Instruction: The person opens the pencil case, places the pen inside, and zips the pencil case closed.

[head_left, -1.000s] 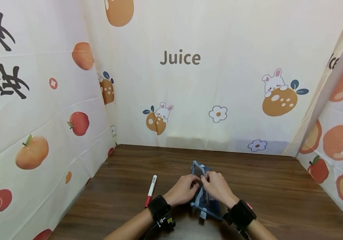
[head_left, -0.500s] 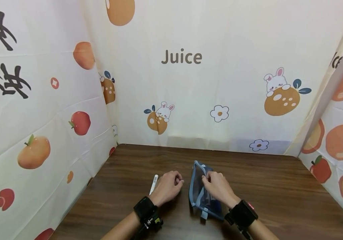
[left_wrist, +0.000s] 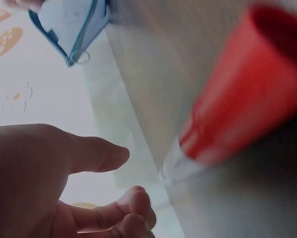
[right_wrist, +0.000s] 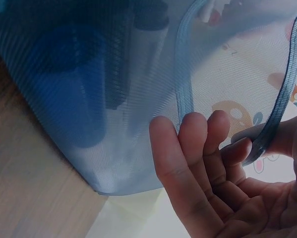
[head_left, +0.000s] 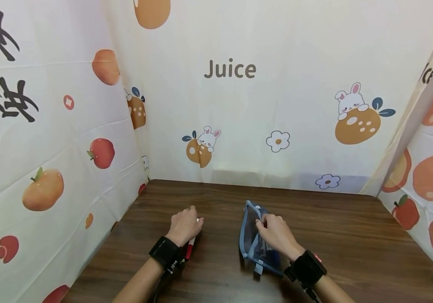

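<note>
A white marker with a red cap [head_left: 189,251] lies on the table, partly hidden beneath my left hand [head_left: 184,226] in the head view. The left wrist view shows its red cap [left_wrist: 242,94] large and blurred, with my thumb and curved fingertips parted and a gap between them and the marker. My right hand [head_left: 276,233] pinches the zippered rim of a blue mesh pencil pouch [head_left: 252,246], holding its mouth apart. Through the mesh in the right wrist view show a blue cylindrical thing [right_wrist: 71,94] and a pale, dark-topped pen-like thing [right_wrist: 149,49].
The dark wood table [head_left: 216,277] meets a printed cloth backdrop [head_left: 235,126] at its back edge. More printed cloth hangs along the left and right sides. A black camera band sits on each wrist.
My left hand has let go of the pouch and moved left over the marker. The right hand keeps its pinch on the pouch's rim, almost unmoved.
</note>
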`<state>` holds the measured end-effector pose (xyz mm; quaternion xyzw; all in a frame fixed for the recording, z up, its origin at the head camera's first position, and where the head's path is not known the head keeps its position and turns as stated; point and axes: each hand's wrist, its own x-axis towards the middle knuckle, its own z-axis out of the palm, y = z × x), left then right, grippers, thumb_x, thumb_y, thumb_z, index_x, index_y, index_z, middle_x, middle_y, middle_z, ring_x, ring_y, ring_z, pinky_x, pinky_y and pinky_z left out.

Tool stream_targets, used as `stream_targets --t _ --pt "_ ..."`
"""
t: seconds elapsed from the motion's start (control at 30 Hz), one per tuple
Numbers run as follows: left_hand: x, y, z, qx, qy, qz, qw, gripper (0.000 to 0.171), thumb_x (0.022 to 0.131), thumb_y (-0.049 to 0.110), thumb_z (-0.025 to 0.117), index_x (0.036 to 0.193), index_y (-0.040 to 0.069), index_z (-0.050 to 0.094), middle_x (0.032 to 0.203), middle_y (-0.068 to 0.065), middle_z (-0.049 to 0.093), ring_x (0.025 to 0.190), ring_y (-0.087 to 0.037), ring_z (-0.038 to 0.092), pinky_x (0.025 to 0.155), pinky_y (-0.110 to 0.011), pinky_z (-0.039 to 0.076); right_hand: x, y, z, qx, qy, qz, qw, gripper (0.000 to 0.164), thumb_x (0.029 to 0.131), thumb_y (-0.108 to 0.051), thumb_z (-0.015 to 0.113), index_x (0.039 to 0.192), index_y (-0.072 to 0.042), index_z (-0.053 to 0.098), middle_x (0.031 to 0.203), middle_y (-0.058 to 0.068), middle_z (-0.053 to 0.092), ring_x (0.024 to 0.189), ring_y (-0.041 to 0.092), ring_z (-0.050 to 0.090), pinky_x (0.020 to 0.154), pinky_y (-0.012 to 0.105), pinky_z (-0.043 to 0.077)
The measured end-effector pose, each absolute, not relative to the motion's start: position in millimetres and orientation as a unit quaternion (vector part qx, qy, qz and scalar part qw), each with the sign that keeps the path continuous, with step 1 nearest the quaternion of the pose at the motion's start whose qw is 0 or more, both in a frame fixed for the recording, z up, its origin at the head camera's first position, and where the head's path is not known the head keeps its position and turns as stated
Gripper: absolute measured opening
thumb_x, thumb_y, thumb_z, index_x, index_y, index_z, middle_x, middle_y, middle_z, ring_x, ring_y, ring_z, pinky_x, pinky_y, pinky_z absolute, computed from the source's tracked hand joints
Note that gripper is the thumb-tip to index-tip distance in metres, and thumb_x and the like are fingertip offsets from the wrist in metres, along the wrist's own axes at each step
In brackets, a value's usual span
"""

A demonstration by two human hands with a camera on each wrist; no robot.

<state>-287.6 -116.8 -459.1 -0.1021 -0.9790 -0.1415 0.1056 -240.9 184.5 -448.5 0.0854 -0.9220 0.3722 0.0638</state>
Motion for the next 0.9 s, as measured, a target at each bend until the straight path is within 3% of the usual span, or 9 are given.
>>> stream_targets --t 0.27,0.43,0.67,0.8,0.9 --pt "-287.9 -125.6 -452.0 -0.083 -0.987 -0.124 0.062 0.035 0.104 0.032 0.069 0.086 0.003 0.064 0.064 -0.002 0.048 0.055 -0.018 0.05 0.052 -0.034 0.041 -239.8 184.5 -447.6 0.086 -0.922 0.371 0.066 0.039 0.107 -0.015 0.061 0.069 -0.013 0.05 0.059 -0.005 0.036 0.048 0.009 0.036 0.049 0.022 0.027" --pt "-283.6 -125.7 -448.5 -0.084 -0.989 -0.118 0.038 0.052 0.103 0.035 0.07 0.062 0.013 0.049 0.059 0.001 0.039 0.052 -0.016 0.043 0.052 -0.03 0.033 -240.2 184.5 -447.9 0.088 -0.923 0.37 0.063 0.039 0.107 -0.015 0.061 0.07 -0.012 0.051 0.059 -0.005 0.036 0.048 0.009 0.036 0.049 0.022 0.026" --pt "-278.5 -122.1 -450.9 -0.098 -0.989 -0.109 0.009 0.05 0.098 0.04 0.076 0.063 0.013 0.051 0.061 0.0 0.046 0.053 -0.016 0.047 0.051 -0.032 0.039 -239.3 184.2 -448.6 0.09 -0.925 0.365 0.064 0.04 0.107 -0.015 0.061 0.07 -0.012 0.05 0.059 -0.005 0.035 0.048 0.009 0.035 0.05 0.022 0.026" --pt "-286.7 -121.1 -465.1 -0.11 -0.987 -0.114 0.008 0.036 0.091 0.024 0.076 0.065 0.01 0.055 0.064 -0.005 0.055 0.055 -0.021 0.055 0.052 -0.038 0.048 -239.6 184.0 -448.4 0.09 -0.926 0.361 0.062 0.04 0.108 -0.016 0.061 0.069 -0.013 0.049 0.059 -0.005 0.035 0.048 0.008 0.034 0.05 0.022 0.025" --pt "-310.4 -123.4 -496.4 -0.126 -0.985 -0.113 0.028 0.019 0.084 0.015 0.067 0.067 0.01 0.059 0.07 -0.008 0.061 0.06 -0.028 0.06 0.054 -0.045 0.052 -240.9 184.4 -447.6 0.091 -0.925 0.362 0.063 0.041 0.108 -0.016 0.062 0.069 -0.013 0.049 0.058 -0.005 0.035 0.047 0.008 0.034 0.049 0.022 0.025"
